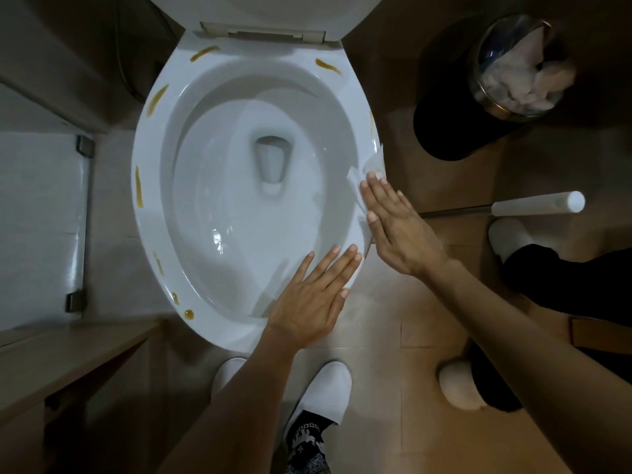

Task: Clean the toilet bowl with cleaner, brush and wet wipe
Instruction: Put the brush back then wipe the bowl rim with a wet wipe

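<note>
**Wiping the toilet rim with a flat hand**

Lying along the right side of the toilet bowl's rim [143, 186], a crumpled white wet wipe [371, 165] is pressed against the porcelain under the right hand [396, 220]. That hand is flat, fingers straight and close together, with the wipe showing beyond the fingertips and along the hand's inner edge; nothing is curled round it. The left hand [307, 295] rests on the near right part of the rim, also flat with straight, slightly spread fingers, holding nothing.

The bowl fills the middle of the view, seat and lid [273, 8] raised at the top. Yellow-brown streaks [138, 186] mark the rim along its left side, at the top on both sides of the hinge, and at the near left; a faint one shows on the right edge above the wipe.

To the right on the tan tiled floor stands a dark waste bin [444, 131] with a clear liner holding crumpled tissue. A white-handled brush [537, 204] juts in below it. The wearer's white slippers [325, 388] stand just before the bowl, and another person's dark trouser leg and white slipper [509, 237] are at the right.
</note>
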Action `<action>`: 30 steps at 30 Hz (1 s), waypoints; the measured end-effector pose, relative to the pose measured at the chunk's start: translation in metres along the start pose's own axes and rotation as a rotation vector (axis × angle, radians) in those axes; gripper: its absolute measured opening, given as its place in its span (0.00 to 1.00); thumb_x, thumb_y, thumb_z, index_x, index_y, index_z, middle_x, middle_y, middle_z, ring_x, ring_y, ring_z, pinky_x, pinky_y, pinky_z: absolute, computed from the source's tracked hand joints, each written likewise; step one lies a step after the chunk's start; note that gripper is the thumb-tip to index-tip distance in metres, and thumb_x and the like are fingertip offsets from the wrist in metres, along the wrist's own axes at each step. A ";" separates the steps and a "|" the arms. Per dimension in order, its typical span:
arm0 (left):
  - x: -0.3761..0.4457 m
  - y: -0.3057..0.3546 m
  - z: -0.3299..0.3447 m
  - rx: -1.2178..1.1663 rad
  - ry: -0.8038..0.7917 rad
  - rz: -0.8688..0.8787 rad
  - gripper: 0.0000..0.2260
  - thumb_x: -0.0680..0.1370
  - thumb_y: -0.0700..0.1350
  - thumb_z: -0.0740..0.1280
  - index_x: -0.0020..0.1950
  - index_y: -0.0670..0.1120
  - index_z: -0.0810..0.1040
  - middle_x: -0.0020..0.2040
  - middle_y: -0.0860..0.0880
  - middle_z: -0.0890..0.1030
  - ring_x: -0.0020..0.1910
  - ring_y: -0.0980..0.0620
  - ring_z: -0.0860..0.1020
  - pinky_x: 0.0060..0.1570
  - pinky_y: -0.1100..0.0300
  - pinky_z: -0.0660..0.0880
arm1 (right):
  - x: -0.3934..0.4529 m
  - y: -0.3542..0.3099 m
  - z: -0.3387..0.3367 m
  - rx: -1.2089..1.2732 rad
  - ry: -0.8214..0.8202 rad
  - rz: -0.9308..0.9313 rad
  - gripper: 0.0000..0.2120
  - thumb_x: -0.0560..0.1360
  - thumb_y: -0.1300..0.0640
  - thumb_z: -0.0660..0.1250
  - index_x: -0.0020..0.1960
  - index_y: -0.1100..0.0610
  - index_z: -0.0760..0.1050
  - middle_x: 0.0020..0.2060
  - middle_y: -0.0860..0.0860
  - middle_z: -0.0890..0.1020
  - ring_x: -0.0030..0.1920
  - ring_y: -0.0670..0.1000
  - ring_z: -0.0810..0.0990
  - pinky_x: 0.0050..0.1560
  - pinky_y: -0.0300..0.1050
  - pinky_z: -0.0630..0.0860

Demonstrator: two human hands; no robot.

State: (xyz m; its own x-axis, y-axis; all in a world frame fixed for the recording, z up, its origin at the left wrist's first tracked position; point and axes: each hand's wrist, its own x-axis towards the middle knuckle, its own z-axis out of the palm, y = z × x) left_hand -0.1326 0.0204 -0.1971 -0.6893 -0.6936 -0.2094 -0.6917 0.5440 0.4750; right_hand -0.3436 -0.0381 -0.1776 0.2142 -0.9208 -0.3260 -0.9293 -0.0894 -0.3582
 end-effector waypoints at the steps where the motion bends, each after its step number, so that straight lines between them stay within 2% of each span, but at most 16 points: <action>1: 0.001 0.000 0.000 -0.002 0.003 -0.001 0.24 0.82 0.50 0.46 0.78 0.48 0.50 0.78 0.52 0.52 0.77 0.54 0.49 0.74 0.49 0.51 | 0.002 0.002 -0.001 -0.006 -0.003 -0.005 0.26 0.82 0.48 0.40 0.78 0.52 0.44 0.77 0.46 0.45 0.76 0.43 0.42 0.75 0.42 0.42; 10: 0.001 0.000 -0.002 -0.008 -0.003 -0.005 0.24 0.82 0.49 0.46 0.78 0.48 0.50 0.78 0.53 0.51 0.77 0.54 0.49 0.73 0.50 0.50 | 0.069 0.008 -0.029 -0.005 0.039 0.001 0.28 0.81 0.45 0.40 0.79 0.54 0.46 0.78 0.49 0.48 0.78 0.48 0.45 0.75 0.43 0.42; 14: 0.000 0.000 -0.002 -0.018 0.009 -0.010 0.24 0.82 0.49 0.47 0.78 0.49 0.50 0.78 0.53 0.51 0.77 0.54 0.50 0.72 0.50 0.52 | 0.046 0.006 -0.020 -0.003 0.050 -0.008 0.26 0.82 0.48 0.42 0.79 0.54 0.47 0.78 0.49 0.49 0.77 0.47 0.44 0.76 0.45 0.44; 19: 0.000 0.001 -0.002 -0.054 0.009 -0.009 0.24 0.82 0.49 0.49 0.79 0.50 0.49 0.78 0.54 0.51 0.77 0.55 0.49 0.72 0.50 0.52 | 0.030 0.009 -0.017 -0.030 0.007 -0.024 0.26 0.83 0.48 0.43 0.79 0.54 0.46 0.78 0.48 0.48 0.76 0.43 0.42 0.74 0.42 0.41; 25: 0.001 0.000 -0.002 -0.058 -0.010 -0.020 0.24 0.82 0.49 0.48 0.79 0.50 0.49 0.78 0.54 0.51 0.77 0.55 0.49 0.72 0.50 0.51 | 0.090 0.009 -0.041 -0.018 0.031 -0.005 0.27 0.83 0.46 0.42 0.79 0.54 0.45 0.78 0.49 0.47 0.77 0.47 0.43 0.76 0.45 0.42; 30: 0.001 -0.001 -0.002 -0.054 -0.018 -0.022 0.24 0.82 0.50 0.47 0.79 0.50 0.49 0.78 0.54 0.51 0.77 0.55 0.48 0.72 0.51 0.50 | 0.120 0.004 -0.047 -0.048 0.080 0.027 0.25 0.84 0.50 0.43 0.79 0.55 0.45 0.78 0.50 0.47 0.78 0.48 0.44 0.74 0.42 0.40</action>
State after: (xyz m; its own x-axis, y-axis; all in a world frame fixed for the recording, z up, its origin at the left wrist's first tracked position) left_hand -0.1322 0.0184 -0.1959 -0.6780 -0.6962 -0.2359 -0.6947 0.5019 0.5153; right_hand -0.3355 -0.1664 -0.1769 0.1655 -0.9504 -0.2635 -0.9484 -0.0801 -0.3069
